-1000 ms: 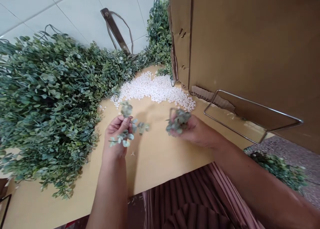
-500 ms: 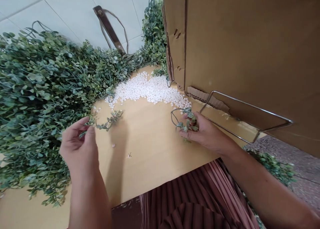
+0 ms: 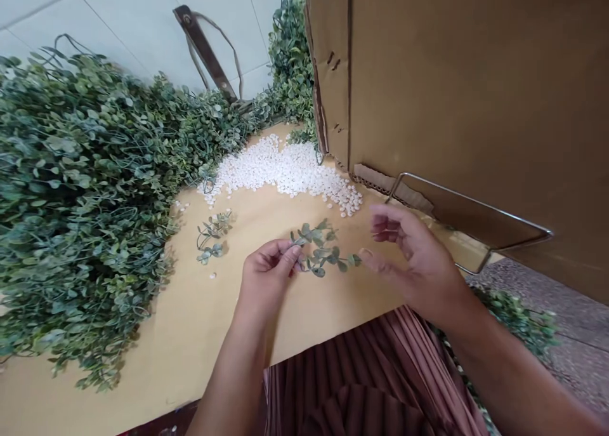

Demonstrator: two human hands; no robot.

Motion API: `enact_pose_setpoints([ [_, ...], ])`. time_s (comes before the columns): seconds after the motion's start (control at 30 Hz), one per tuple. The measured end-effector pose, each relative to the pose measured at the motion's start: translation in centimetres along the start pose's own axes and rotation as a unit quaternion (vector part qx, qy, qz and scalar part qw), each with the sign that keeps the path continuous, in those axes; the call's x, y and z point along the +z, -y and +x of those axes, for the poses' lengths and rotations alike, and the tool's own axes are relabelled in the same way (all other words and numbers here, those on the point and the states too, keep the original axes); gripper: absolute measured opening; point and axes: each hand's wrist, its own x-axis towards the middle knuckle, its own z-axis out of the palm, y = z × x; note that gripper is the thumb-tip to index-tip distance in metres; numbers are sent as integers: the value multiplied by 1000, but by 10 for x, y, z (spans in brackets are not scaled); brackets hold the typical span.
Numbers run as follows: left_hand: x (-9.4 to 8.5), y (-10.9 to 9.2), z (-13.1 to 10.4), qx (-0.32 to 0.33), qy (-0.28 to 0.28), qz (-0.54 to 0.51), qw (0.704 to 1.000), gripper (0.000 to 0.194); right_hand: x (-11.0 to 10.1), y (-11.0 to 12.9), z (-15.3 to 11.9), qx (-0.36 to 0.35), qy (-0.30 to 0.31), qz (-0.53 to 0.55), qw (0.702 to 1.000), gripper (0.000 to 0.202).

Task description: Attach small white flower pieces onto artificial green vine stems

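Note:
Near the middle of the table, my left hand pinches the stem end of a leafy sprig, whose leaves point right. My right hand is just right of the leaf tips, thumb and fingers apart, holding nothing. A smaller green sprig lies on the wooden table to the left. Behind the hands, small white discs are spread in a heap. One loose disc rests below the small sprig.
A large mass of green foliage covers the left side. At the right stands a big cardboard box, with a metal wire frame in front of it. A dark strip with a cord leans at the back against white tiles.
My left hand has moved right, away from the foliage, and now holds the sprig that was in my right hand. The right hand has let go and opened, shifting slightly right.

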Motion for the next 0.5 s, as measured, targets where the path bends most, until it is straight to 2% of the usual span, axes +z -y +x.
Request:
enact_pose_setpoints([
  [0.1, 5, 3, -7, -69, 5, -126, 990, 19, 7, -7, -10, 31, 61, 116, 991, 46],
  [0.2, 12, 5, -12, -109, 21, -162, 981, 24, 20, -6, -12, 37, 89, 151, 984, 50],
  [0.37, 20, 9, -18, -132, 53, -159, 977, 28, 31, 2, -2, 50, 26, 141, 988, 28],
  [0.5, 27, 11, -25, -136, 73, -145, 977, 25, 36, -4, 2, 108, -18, 193, 975, 34],
])
